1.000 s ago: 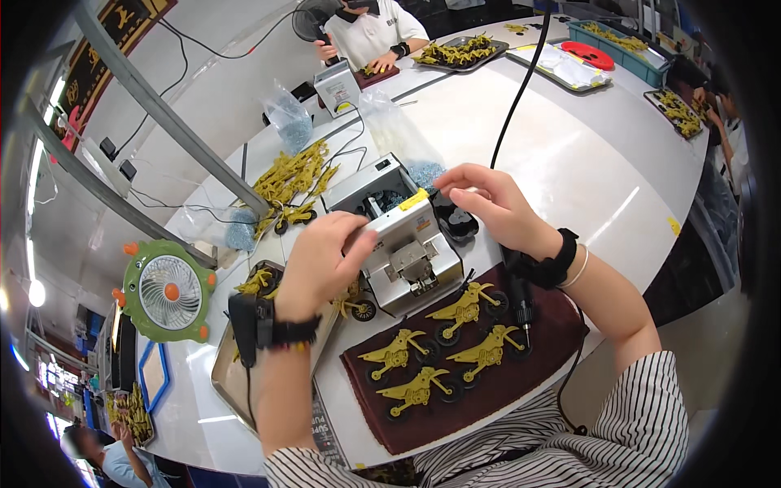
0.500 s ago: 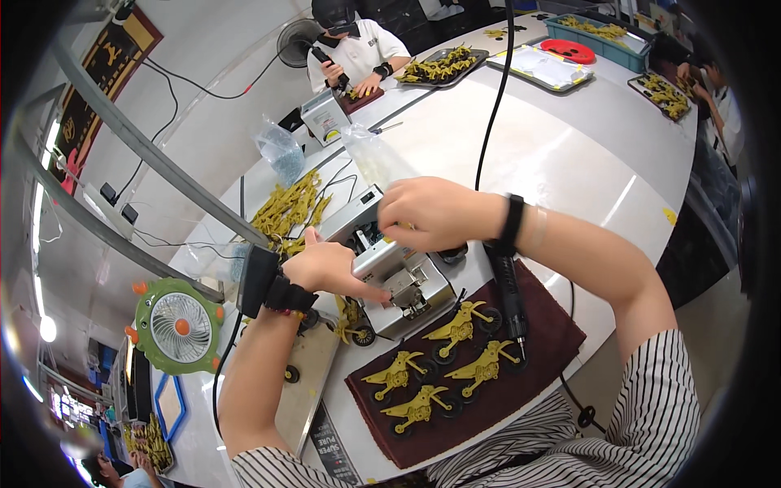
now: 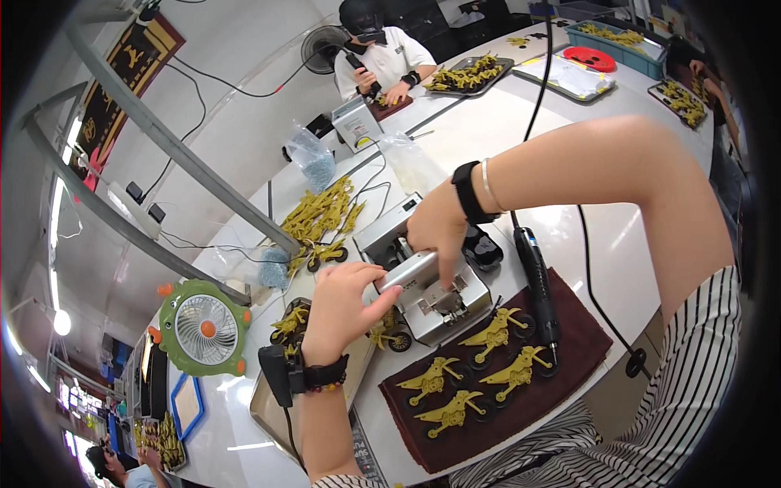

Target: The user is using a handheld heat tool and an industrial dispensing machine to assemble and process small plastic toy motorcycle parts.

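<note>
A silver screw feeder (image 3: 465, 327) stands in front of me, its small metal mechanism facing my side. My left hand (image 3: 342, 307) is at its left side, fingers on the upper edge and thumb spread, holding nothing. From above, my right hand (image 3: 439, 224) bends over the feeder, the index finger stretched down to the front mechanism; its other fingers are partly hidden near the top opening. Right of the feeder, a black electric screwdriver (image 3: 535, 281) points down at a maroon cloth (image 3: 573, 350). Several yellow toy motorcycles (image 3: 431, 378) with black wheels lie on that cloth.
A metal tray (image 3: 272, 407) with more motorcycle parts sits at left, near a green fan (image 3: 203, 329). Yellow parts (image 3: 321, 213) are heaped behind the feeder, beside a bag of small pieces (image 3: 316, 167). A co-worker (image 3: 382, 61) sits across the table.
My left index finger has left the front mechanism, and that hand is now at the feeder's left edge. My right hand has lowered, its index finger reaching the mechanism. The view has shifted.
</note>
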{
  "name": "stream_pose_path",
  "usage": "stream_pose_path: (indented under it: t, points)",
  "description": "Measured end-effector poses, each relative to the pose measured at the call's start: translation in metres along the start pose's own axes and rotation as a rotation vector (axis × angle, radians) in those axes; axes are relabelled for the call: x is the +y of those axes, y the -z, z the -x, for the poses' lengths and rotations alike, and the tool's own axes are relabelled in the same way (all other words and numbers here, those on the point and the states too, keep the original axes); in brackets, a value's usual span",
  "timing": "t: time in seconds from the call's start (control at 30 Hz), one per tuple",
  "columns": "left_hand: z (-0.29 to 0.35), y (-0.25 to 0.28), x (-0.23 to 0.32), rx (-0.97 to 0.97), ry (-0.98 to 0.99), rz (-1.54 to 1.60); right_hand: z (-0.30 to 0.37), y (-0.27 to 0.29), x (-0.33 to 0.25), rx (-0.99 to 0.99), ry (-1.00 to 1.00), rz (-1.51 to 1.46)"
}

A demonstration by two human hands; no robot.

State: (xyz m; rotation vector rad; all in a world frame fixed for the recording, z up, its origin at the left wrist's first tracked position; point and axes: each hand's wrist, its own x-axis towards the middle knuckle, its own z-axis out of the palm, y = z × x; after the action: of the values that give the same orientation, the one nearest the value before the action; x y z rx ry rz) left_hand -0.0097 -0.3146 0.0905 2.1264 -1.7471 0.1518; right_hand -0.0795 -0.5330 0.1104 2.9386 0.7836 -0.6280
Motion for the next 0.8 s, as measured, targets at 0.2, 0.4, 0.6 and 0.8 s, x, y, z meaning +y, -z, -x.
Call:
stream_pose_path:
  t: [0.2, 0.4, 0.6, 0.8]
  points:
    - [-0.006, -0.009, 0.011, 0.092, -0.085, -0.101, 0.001, 0.004, 0.004, -0.068, -0.061, 0.047]
    - [-0.012, -0.014, 0.011, 0.025, -0.034, -0.210, -0.007, 0.004, 0.012, -0.133, -0.051, -0.033]
    - [-0.014, -0.021, 0.012, 0.076, -0.054, -0.238, -0.005, 0.002, 0.015, -0.133, -0.009, -0.073]
    - [-0.009, -0.015, 0.022, 0.086, 0.000, -0.308, -0.020, 0.017, 0.001, -0.303, -0.130, -0.012]
